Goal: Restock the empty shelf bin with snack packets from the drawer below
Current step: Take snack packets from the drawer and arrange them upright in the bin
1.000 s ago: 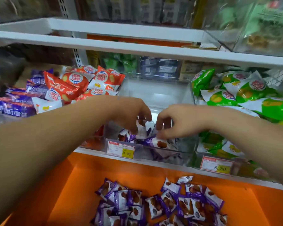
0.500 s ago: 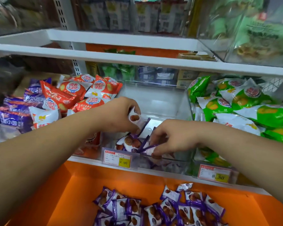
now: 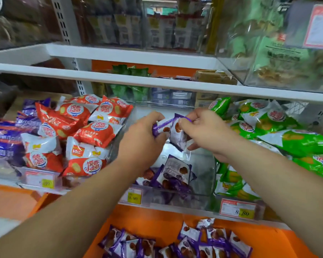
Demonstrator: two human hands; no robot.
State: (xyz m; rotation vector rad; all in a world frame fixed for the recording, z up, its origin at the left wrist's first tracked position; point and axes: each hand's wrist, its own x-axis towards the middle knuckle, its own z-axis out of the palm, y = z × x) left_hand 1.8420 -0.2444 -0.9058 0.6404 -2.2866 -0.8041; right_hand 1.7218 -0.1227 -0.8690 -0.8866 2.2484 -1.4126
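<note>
Shelf bin (image 3: pixel 203 170), few purple packets (image 3: pixel 175 174); left hand (image 3: pixel 144 135), right hand (image 3: pixel 207 131) each tight around one.

Both bare forearms reach forward and upward from the lower corners, converging so that the hands nearly meet. The left hand (image 3: pixel 142 136) shows its back, fingers curled round a purple packet (image 3: pixel 161 127). The right hand (image 3: pixel 209 131) pinches the top of a second packet (image 3: pixel 178 135) between thumb and forefinger. Its lower fingers seem loosely spread beneath, though blur hides their tips.
</note>
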